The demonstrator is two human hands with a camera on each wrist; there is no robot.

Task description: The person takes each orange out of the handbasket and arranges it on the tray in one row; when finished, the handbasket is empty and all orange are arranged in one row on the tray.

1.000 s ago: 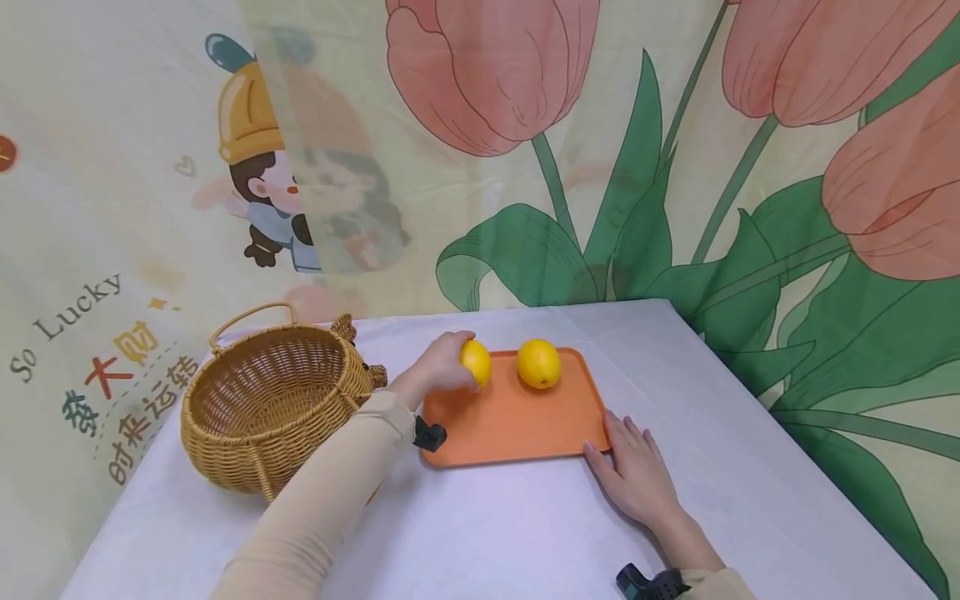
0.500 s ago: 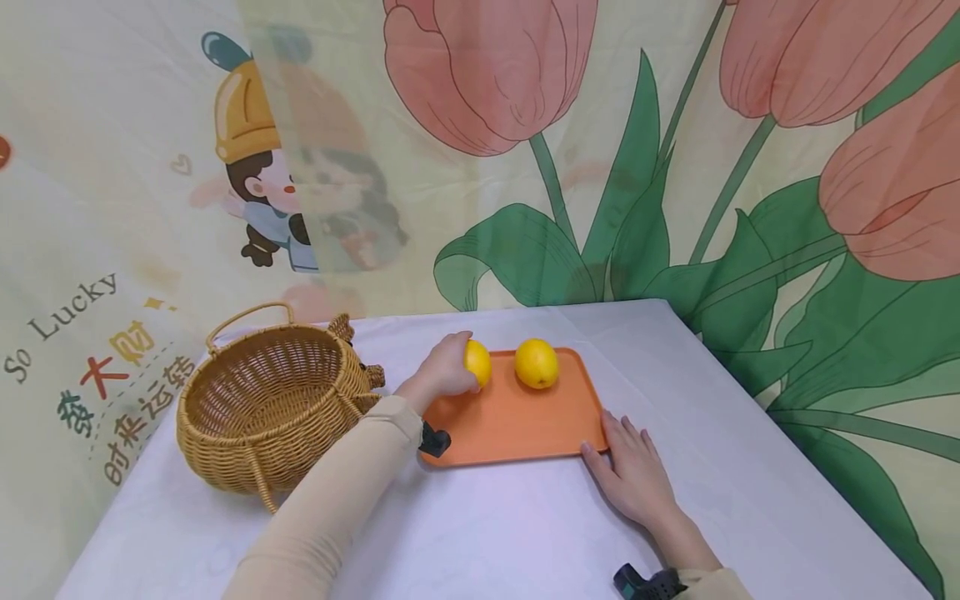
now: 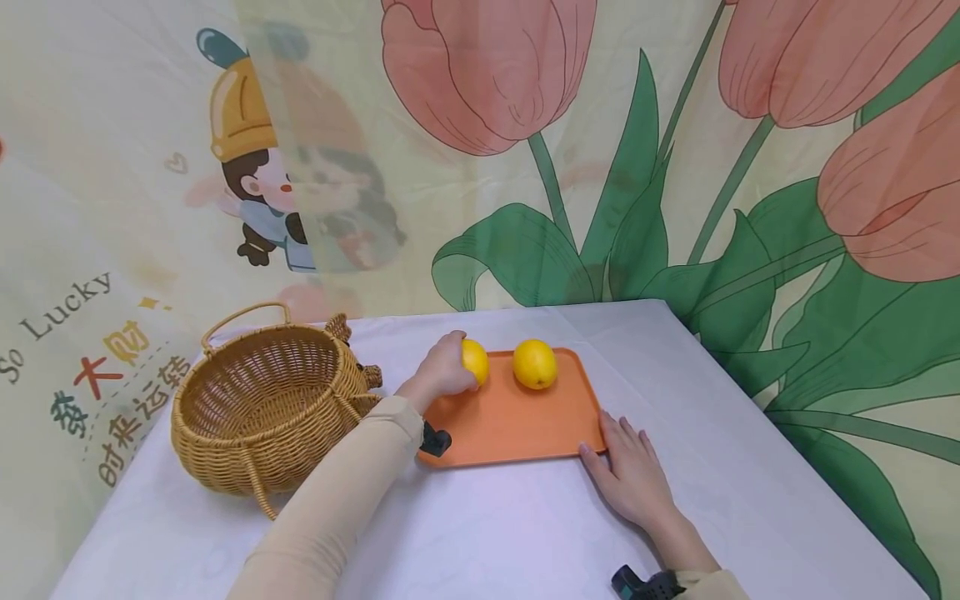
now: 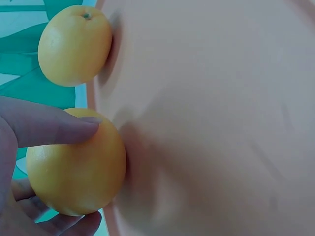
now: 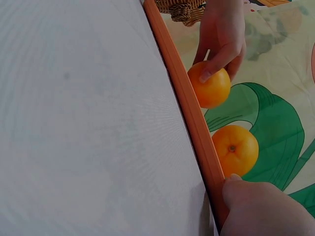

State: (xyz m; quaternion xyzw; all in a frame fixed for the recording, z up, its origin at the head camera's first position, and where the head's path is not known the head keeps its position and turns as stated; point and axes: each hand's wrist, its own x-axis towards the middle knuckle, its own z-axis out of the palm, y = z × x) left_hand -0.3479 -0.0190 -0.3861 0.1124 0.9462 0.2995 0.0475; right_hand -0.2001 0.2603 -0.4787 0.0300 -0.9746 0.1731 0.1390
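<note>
Two yellow-orange citrus fruits sit at the far end of an orange tray. My left hand grips the left fruit, which rests on the tray; in the left wrist view my fingertips curl round this fruit. The second fruit stands free just to its right, also in the left wrist view and the right wrist view. My right hand lies flat on the table at the tray's near right corner, thumb against the tray rim.
A wicker basket with handles stands tilted on the white tablecloth left of the tray, beside my left forearm. A printed fabric backdrop hangs behind the table. The table's right edge runs diagonally at the right.
The view has drifted slightly to the right. Both hands, the fruits and the tray have kept their places.
</note>
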